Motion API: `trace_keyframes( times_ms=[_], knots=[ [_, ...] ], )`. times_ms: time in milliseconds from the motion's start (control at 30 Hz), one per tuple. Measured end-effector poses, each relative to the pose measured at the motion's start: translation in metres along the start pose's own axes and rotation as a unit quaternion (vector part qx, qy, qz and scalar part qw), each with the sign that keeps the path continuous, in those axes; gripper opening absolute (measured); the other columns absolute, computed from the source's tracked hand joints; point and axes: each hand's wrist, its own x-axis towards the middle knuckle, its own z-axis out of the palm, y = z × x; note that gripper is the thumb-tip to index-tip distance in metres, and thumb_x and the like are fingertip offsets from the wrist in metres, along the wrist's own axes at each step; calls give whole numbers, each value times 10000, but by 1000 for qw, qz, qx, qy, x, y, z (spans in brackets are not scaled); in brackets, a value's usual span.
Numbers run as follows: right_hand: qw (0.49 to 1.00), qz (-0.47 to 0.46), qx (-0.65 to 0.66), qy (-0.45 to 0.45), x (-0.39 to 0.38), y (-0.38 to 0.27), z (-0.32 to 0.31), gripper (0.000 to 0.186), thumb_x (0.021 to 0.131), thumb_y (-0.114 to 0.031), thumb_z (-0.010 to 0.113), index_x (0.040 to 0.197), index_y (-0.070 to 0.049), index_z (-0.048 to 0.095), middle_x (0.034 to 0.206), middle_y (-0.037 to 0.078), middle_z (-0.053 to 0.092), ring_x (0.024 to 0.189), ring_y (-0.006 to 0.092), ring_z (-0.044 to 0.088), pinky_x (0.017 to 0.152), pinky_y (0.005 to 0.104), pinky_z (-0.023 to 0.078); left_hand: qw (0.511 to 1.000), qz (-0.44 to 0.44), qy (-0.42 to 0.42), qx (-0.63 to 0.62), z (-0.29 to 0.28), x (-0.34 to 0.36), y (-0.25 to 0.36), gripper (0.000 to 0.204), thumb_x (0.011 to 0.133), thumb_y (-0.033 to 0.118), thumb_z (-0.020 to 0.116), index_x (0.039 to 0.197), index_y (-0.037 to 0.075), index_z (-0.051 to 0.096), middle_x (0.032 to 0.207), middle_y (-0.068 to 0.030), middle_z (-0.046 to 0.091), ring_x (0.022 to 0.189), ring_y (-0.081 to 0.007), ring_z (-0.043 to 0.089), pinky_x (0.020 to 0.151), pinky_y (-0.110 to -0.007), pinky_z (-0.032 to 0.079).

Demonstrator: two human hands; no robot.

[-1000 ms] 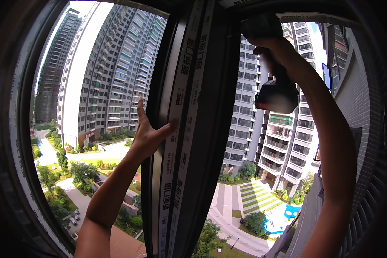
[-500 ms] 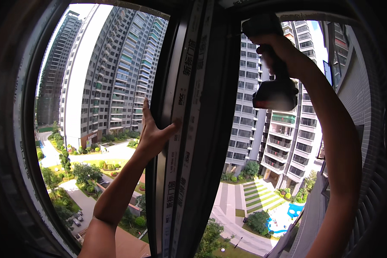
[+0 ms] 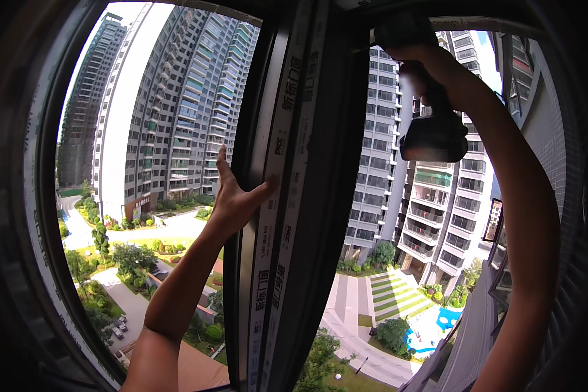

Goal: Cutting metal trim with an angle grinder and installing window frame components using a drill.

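My right hand (image 3: 431, 68) is wrapped round the pistol grip of a dark cordless drill (image 3: 434, 137), high on the right. The drill's head lies above the hand in shadow, its front end facing left toward the dark upright of the window frame (image 3: 291, 130). Whether its tip touches the frame is too dark to tell. My left hand (image 3: 238, 199) braces against that upright from the left. Its thumb lies across the frame's face, and a finger stretches up past the left edge against the bright view. The other fingers are mostly hidden.
Printed protective film (image 3: 274, 287) covers the upright's pale strips. A curved-looking outer frame (image 3: 39, 215) bounds the left opening. Outside, far below, are trees, paths and a blue play area (image 3: 447, 319); tall buildings (image 3: 189, 104) rise opposite. A tiled outer wall (image 3: 549, 144) stands right.
My right hand and the drill have shifted slightly to the right and a little up, with the forearm following. My left hand keeps its place on the frame.
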Motion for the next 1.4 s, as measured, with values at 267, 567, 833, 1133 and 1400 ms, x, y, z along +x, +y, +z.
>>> trace_keyframes(
  times_ms=[267,567,833,1133,1400],
  knots=[
    [1000,-12,4,-21,-1,9,-7,435,831,-474,810,849,-86,614,582,-20,524,457,83,496,475,254,431,996,-20,-13,-81,-3,-1,-2,1547,689,622,885,1566,-58,-194,1527,-431,266,1476,-479,318,1222,-513,288],
    [994,-83,-64,11,-7,12,-9,358,846,-385,809,888,-67,649,624,-25,533,511,81,532,505,281,466,1000,-11,1,-7,-3,-1,-1,1520,723,651,847,1558,-57,-207,1492,-462,322,1466,-496,341,1227,-493,276],
    [996,-58,-60,-23,-5,13,-8,259,872,-290,749,794,-83,616,596,-22,507,496,105,524,511,294,466,1000,-3,22,-12,4,-4,4,1488,715,622,850,1573,-54,-161,1524,-451,250,1463,-515,318,1220,-514,277],
    [997,-61,-41,-23,2,21,-2,261,892,-280,721,760,-90,600,568,-3,519,485,115,517,481,306,463,997,21,39,-58,9,1,-8,1426,708,530,868,1589,-65,-82,1521,-399,286,1433,-468,376,1197,-493,323],
    [992,-86,-93,-9,16,29,0,242,885,-269,720,768,-86,612,565,3,525,475,112,509,457,311,451,997,36,51,-41,11,2,-7,1393,718,486,865,1591,-75,-65,1501,-369,338,1410,-424,414,1189,-464,338]
  ],
)
